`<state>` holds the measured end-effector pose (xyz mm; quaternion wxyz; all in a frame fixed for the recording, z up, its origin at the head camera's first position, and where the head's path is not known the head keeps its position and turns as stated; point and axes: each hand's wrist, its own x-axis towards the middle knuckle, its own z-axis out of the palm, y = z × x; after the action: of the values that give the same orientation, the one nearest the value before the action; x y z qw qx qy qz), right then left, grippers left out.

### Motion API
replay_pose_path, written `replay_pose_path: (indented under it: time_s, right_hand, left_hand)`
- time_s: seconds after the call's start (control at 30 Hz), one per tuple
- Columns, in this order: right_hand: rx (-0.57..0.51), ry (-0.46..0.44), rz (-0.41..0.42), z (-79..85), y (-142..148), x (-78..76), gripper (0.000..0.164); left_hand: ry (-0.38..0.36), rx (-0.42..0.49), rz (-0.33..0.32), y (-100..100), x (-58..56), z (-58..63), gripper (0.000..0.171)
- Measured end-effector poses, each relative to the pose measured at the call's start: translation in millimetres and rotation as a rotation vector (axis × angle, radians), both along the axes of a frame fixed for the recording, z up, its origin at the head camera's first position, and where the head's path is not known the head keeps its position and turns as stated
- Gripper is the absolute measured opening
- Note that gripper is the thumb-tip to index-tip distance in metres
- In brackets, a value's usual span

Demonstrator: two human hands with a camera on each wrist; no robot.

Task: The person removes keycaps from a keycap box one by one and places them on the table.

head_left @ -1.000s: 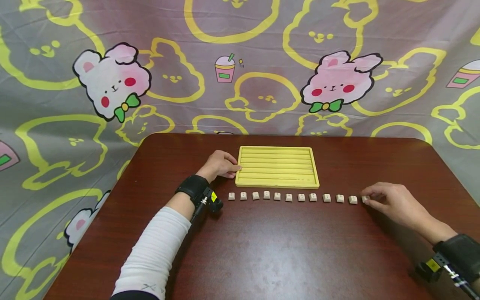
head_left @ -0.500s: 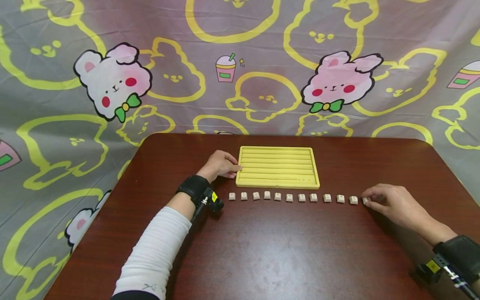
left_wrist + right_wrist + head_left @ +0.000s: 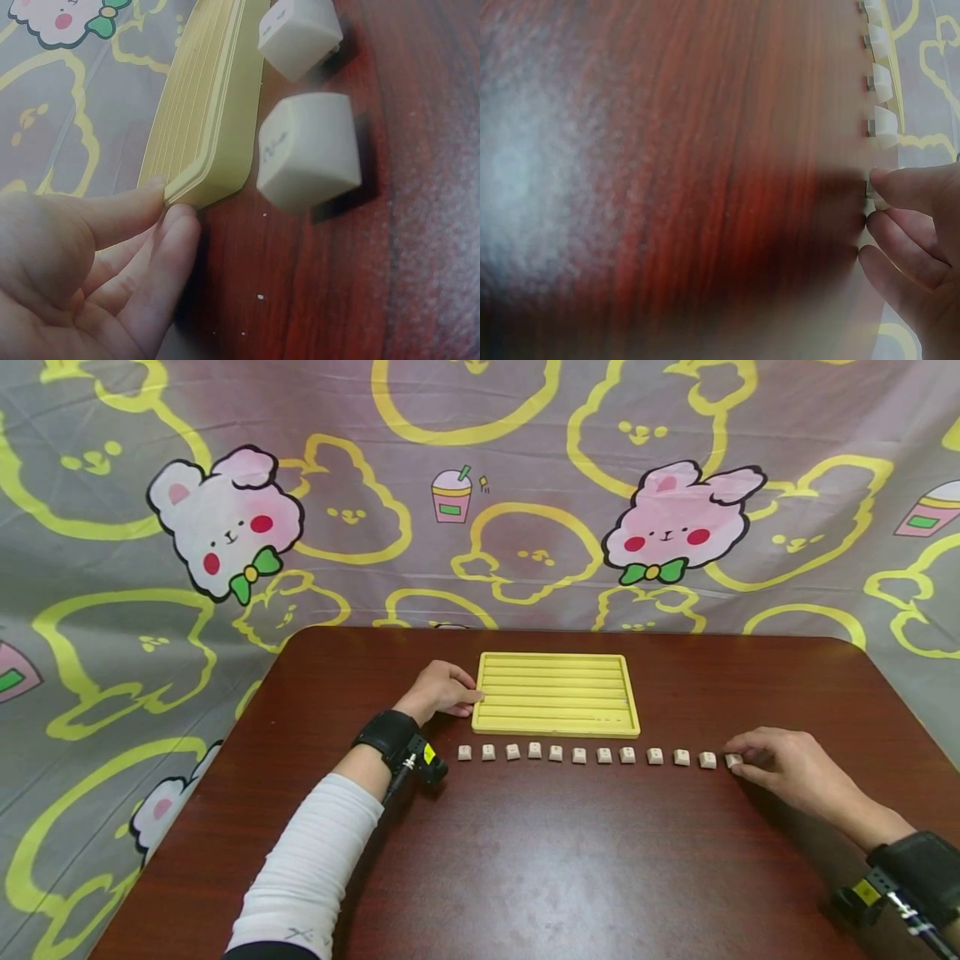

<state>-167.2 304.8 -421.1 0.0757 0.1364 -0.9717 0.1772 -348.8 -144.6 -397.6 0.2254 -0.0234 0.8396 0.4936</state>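
Observation:
My left hand [image 3: 442,687] pinches the left edge of a yellow ridged tray [image 3: 555,732] between thumb and fingers; the left wrist view shows the thumb on the rim at one corner. In front of the tray runs a row of several small white keycaps [image 3: 579,756] with dark markings. Two of them, one a large near keycap [image 3: 309,154], show beside the tray in the left wrist view. At the right end of the row my right hand [image 3: 787,768] pinches the last keycap [image 3: 732,761] between thumb and fingers. In the right wrist view the fingers partly hide that keycap.
Everything lies on a dark reddish-brown table [image 3: 540,860] with rounded far corners. A patterned curtain [image 3: 525,468] hangs right behind the table's back edge. Small white specks [image 3: 260,297] dot the tabletop near the left hand. A white sleeve [image 3: 307,860] covers the left forearm.

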Motion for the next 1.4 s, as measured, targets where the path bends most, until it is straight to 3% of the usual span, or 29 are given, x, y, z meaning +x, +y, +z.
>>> replay_pose_path:
  time_s: [0.13, 0.37, 0.53, 1.07, 1.4]
  right_hand:
    - [0.0, -0.017, -0.001, -0.3, 1.0, -0.5, 0.023]
    - [0.007, 0.045, 0.022, -2.5, 2.5, 0.2, 0.026]
    - [0.024, 0.04, 0.023, -0.9, 5.0, 1.0, 0.032]
    - [0.025, 0.02, -0.012, 12.9, 9.4, 0.4, 0.039]
    - [0.008, 0.057, 0.006, 24.3, -2.3, -11.3, 0.033]
  left_hand:
    - [-0.007, -0.001, 0.002, 0.6, -0.5, -0.4, 0.031]
    - [-0.017, -0.005, 0.006, 1.5, -0.8, -0.3, 0.032]
    - [-0.009, -0.007, 0.001, 1.5, -0.4, 0.3, 0.031]
    - [-0.02, -0.012, 0.018, 1.5, -2.3, -1.7, 0.031]
    - [-0.042, -0.024, -0.002, 0.3, -5.1, 0.4, 0.031]
